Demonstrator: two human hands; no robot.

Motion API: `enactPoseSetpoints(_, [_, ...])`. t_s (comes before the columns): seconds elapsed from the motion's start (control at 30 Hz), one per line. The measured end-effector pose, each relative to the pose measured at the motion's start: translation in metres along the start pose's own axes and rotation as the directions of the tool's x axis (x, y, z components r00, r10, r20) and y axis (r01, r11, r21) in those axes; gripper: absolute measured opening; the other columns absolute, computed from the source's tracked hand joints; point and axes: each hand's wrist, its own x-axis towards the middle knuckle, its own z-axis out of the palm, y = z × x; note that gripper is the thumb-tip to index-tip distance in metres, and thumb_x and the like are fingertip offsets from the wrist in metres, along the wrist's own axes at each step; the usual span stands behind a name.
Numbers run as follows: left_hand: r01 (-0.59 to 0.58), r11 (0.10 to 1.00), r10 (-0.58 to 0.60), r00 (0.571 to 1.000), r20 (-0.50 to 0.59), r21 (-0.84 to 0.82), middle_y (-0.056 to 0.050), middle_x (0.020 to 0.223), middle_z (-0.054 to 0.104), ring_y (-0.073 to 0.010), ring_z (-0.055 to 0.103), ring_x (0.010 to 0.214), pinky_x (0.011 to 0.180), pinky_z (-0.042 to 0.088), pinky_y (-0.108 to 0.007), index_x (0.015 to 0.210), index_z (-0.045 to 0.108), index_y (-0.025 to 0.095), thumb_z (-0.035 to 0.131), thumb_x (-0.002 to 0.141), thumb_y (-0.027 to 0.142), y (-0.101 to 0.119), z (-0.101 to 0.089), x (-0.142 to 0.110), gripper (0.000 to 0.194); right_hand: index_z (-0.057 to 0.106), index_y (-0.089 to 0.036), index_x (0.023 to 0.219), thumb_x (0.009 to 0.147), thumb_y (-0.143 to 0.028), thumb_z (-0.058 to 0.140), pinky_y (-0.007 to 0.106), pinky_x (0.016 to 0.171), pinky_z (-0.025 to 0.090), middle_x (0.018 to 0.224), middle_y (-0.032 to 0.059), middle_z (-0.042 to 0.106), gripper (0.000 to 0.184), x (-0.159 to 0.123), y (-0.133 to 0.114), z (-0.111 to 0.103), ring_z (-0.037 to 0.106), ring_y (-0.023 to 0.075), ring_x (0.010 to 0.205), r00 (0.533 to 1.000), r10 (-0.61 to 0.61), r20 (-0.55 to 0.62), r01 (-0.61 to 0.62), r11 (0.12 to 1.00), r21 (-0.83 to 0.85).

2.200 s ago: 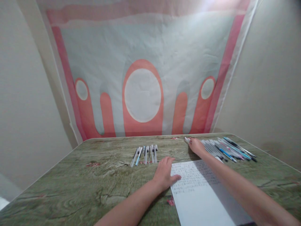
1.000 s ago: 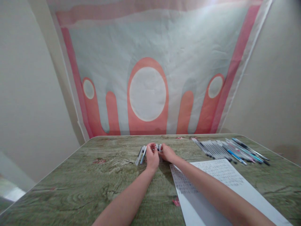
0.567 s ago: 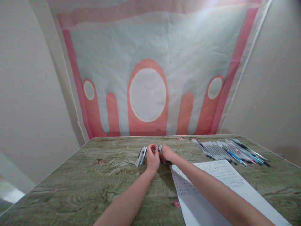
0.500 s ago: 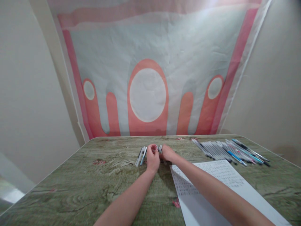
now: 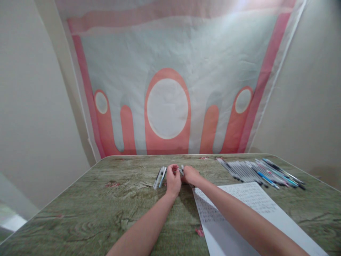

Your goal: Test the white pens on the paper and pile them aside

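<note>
**Both hands at the pens**

Head view: left hand [image 5: 173, 180] and right hand [image 5: 191, 175] sit close together, fingers curled around pens [image 5: 182, 169] on the desk [image 5: 93, 206]; grip hidden, can't tell. Probably an arranging step; next move likely calls for a light fingertip pinch.

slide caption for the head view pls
Left hand and right hand at a few pens, with a sheet and pen row to the right.

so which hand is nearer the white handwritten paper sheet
Right. The right hand is just beyond the far left corner of the white handwritten paper sheet; the left hand is farther left.
</note>
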Motion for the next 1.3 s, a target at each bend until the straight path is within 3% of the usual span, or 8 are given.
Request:
enactPoseSetpoints(0.23, [0.086, 0.986, -0.091, 0.995, -0.029, -0.141, -0.006, 0.093, 0.055, -0.0130, 0.054, 0.083, 0.077, 0.042, -0.029, 0.097, 0.048, 0.015, 0.054, 0.075, 0.026, -0.002, 0.003, 0.001, 0.025, 0.058, -0.013, 0.056, 0.059, -0.023, 0.057, 0.017, 0.043, 0.028, 0.049, -0.0012, 0.052, 0.011, 0.008, 0.022, -0.008, 0.048, 0.0089, 0.049, 0.998, -0.067, 0.005, 0.063, 0.964, 0.257])
enactPoseSetpoints(0.33, [0.204, 0.956, -0.217, 0.976, -0.037, -0.211, -0.008, 0.096, 0.054, -0.0111, 0.054, 0.077, 0.069, 0.043, -0.024, 0.101, 0.047, 0.014, 0.061, 0.070, 0.031, 0.005, 0.007, 0.002, 0.038, 0.057, -0.013, 0.061, 0.060, -0.020, 0.051, 0.016, 0.041, 0.026, 0.047, -0.0045, 0.046, 0.009, 0.003, 0.028, -0.018, 0.040, 0.0057, 0.044, 0.993, -0.119, 0.015, 0.093, 0.844, 0.528])
enactPoseSetpoints(0.43, [0.402, 0.870, -0.373, 0.915, 0.154, -0.284, -0.005, 0.082, 0.056, -0.0079, 0.051, 0.063, 0.053, 0.038, -0.018, 0.094, 0.054, 0.012, 0.065, 0.065, 0.039, 0.016, 0.010, 0.003, 0.041, 0.056, -0.013, 0.067, 0.061, -0.019, 0.049, 0.015, 0.042, 0.028, 0.050, -0.0051, 0.046, 0.011, -0.008, 0.031, -0.028, 0.037, 0.0048, 0.044, 0.978, -0.207, 0.039, 0.113, 0.674, 0.730])
enactPoseSetpoints(0.53, [0.550, 0.763, -0.421, 0.822, 0.383, -0.341, -0.001, 0.069, 0.054, -0.0042, 0.043, 0.051, 0.043, 0.028, -0.016, 0.086, 0.059, 0.011, 0.066, 0.062, 0.043, 0.025, 0.010, 0.002, 0.040, 0.057, -0.013, 0.070, 0.060, -0.016, 0.048, 0.015, 0.044, 0.029, 0.053, -0.0049, 0.047, 0.013, -0.019, 0.031, -0.035, 0.037, 0.0045, 0.046, 0.967, -0.251, 0.035, 0.125, 0.592, 0.796])
enactPoseSetpoints(0.8, [0.674, 0.596, -0.528, 0.739, 0.418, -0.437, 0.002, 0.065, 0.056, -0.0038, 0.047, 0.052, 0.045, 0.032, -0.015, 0.075, 0.059, 0.012, 0.072, 0.058, 0.029, 0.026, 0.002, 0.012, 0.027, 0.056, -0.013, 0.072, 0.058, -0.015, 0.051, 0.015, 0.046, 0.030, 0.055, -0.0057, 0.048, 0.016, -0.028, 0.031, -0.038, 0.038, 0.0047, 0.048, 0.948, -0.311, 0.073, 0.107, 0.524, 0.845])
enactPoseSetpoints(1.03, [0.524, 0.455, -0.610, 0.773, 0.177, -0.720, -0.003, 0.071, 0.060, -0.0066, 0.057, 0.059, 0.056, 0.046, -0.018, 0.075, 0.055, 0.013, 0.056, 0.077, 0.019, 0.016, -0.018, 0.043, 0.007, 0.064, -0.013, 0.075, 0.058, -0.014, 0.047, 0.016, 0.047, 0.032, 0.052, -0.0053, 0.049, 0.025, -0.036, 0.048, -0.057, 0.039, 0.0052, 0.047, 0.879, -0.419, 0.226, 0.121, 0.655, 0.746])
enactPoseSetpoints(1.17, [0.429, 0.464, -0.632, 0.774, 0.050, -0.775, -0.003, 0.069, 0.060, -0.0065, 0.058, 0.058, 0.057, 0.047, -0.017, 0.074, 0.052, 0.013, 0.051, 0.080, 0.015, 0.005, -0.027, 0.049, 0.007, 0.068, -0.014, 0.082, 0.062, -0.016, 0.047, 0.016, 0.043, 0.027, 0.049, -0.0043, 0.049, 0.030, -0.034, 0.061, -0.069, 0.035, 0.0054, 0.044, 0.908, -0.363, 0.211, 0.155, 0.757, 0.634])
enactPoseSetpoints(1.3, [0.419, 0.469, -0.624, 0.780, 0.043, -0.778, -0.003, 0.067, 0.060, -0.0069, 0.058, 0.057, 0.055, 0.048, -0.017, 0.073, 0.051, 0.013, 0.050, 0.080, 0.012, -0.001, -0.025, 0.047, 0.007, 0.069, -0.015, 0.086, 0.065, -0.021, 0.048, 0.017, 0.042, 0.025, 0.046, -0.0042, 0.048, 0.031, -0.029, 0.069, -0.073, 0.036, 0.0067, 0.044, 0.938, -0.317, 0.143, 0.184, 0.801, 0.570])
